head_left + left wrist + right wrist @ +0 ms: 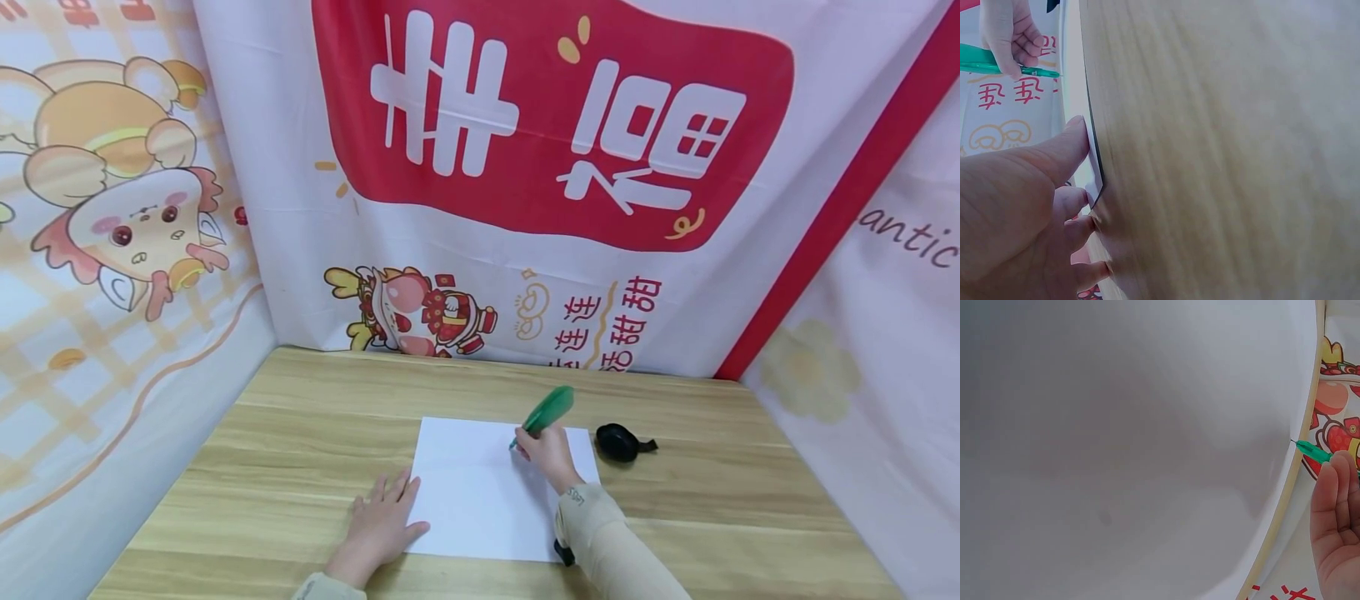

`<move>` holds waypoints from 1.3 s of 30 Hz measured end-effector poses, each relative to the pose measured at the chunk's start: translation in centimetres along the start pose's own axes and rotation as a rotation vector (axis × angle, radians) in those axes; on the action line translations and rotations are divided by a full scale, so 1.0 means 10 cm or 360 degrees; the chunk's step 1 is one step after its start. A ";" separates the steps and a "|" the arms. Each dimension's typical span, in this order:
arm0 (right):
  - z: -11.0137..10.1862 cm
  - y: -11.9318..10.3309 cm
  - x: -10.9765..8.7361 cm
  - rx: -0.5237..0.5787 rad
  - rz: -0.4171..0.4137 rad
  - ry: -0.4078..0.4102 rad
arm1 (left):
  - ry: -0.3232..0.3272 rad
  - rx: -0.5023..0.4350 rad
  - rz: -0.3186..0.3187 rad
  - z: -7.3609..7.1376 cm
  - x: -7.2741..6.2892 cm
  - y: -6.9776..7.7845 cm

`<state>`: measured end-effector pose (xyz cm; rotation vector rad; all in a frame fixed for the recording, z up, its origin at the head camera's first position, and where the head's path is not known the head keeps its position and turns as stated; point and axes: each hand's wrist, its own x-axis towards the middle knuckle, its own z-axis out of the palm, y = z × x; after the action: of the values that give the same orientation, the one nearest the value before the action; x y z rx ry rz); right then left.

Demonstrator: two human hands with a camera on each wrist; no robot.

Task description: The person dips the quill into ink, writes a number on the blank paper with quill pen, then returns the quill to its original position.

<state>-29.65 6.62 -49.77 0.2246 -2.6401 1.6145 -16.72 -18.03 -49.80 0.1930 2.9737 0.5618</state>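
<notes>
A white sheet of paper lies flat on the wooden table. My right hand pinches a green pen with a broad feather-shaped top, tilted over the upper right part of the sheet. In the right wrist view the pen's thin tip points at the paper and the fingers curl around its barrel. My left hand rests with spread fingers at the sheet's left edge. Seen from the left wrist, the thumb presses on the paper while other fingertips reach the tabletop beside its corner.
A rounded black object with a short tail lies right of the paper. Another small black piece shows beside the right sleeve. Printed cloth hangs behind the table and along both sides.
</notes>
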 end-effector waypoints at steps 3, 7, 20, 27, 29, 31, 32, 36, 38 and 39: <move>0.00 0.00 -0.01 -0.0012 0.0013 -0.0006 | 0.0001 -0.0008 0.0002 -0.01 0.00 0.01; 0.00 0.01 -0.02 -0.0027 0.0010 -0.0008 | 0.0000 -0.0008 -0.0004 -0.01 0.00 0.01; 0.00 0.03 -0.05 -0.0019 0.0012 0.0000 | -0.0008 -0.0007 -0.0023 0.02 0.01 0.01; 0.00 0.04 -0.08 -0.0003 -0.0002 -0.0016 | -0.0009 -0.0019 -0.0021 0.03 0.03 -0.01; 0.01 0.03 -0.09 0.0005 0.0009 -0.0019 | -0.0013 -0.0028 -0.0024 0.04 0.03 -0.02; 0.01 0.03 -0.10 0.0004 0.0004 -0.0026 | -0.0015 -0.0026 -0.0028 0.05 0.03 -0.02; 0.01 0.02 -0.11 0.0003 -0.0001 -0.0028 | -0.0018 -0.0024 -0.0031 0.05 0.04 -0.02; 0.01 0.01 -0.13 -0.0006 -0.0013 -0.0028 | -0.0026 -0.0021 -0.0041 0.06 0.04 -0.03; 0.01 0.00 -0.14 -0.0006 -0.0009 -0.0026 | -0.0023 -0.0019 -0.0035 0.06 0.04 -0.03; 0.01 0.00 -0.15 -0.0006 -0.0009 -0.0026 | -0.0021 -0.0018 -0.0033 0.07 0.04 -0.04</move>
<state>-28.17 6.71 -50.00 0.2463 -2.6516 1.6129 -17.11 -18.06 -50.59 0.1642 2.9558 0.5726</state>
